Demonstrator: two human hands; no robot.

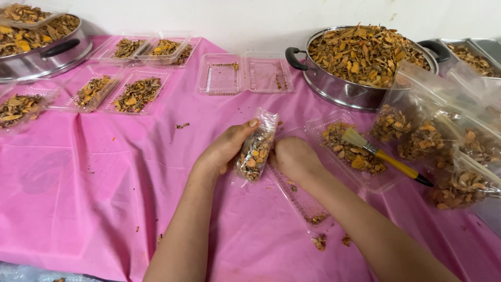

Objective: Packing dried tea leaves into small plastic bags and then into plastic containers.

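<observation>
We see a bench [104, 183] draped in a wrinkled pink cloth, set against a plain white wall [250, 15] at 12 o'clock. At centre, the left hand [222, 151] holds a small clear bag [255, 149] of orange-brown dried chips, fingers curled around its left side with the thumb pressed to the upper edge. The right hand [295, 156] touches the bag's right side; its fingers are turned under, so we cannot tell their state. At 3 o'clock, a clear tray [355, 149] of chips carries a yellow-handled brush [386, 156]. Filled bags [449, 146] are piled further right. A steel pot [360, 60] heaped with chips stands at 1 o'clock, a second pot [39, 39] at 10 o'clock. An open empty clamshell tray [245, 73] lies at 12 o'clock, with filled trays [130, 94] at 11 o'clock. Crumbs dot the cloth.
</observation>
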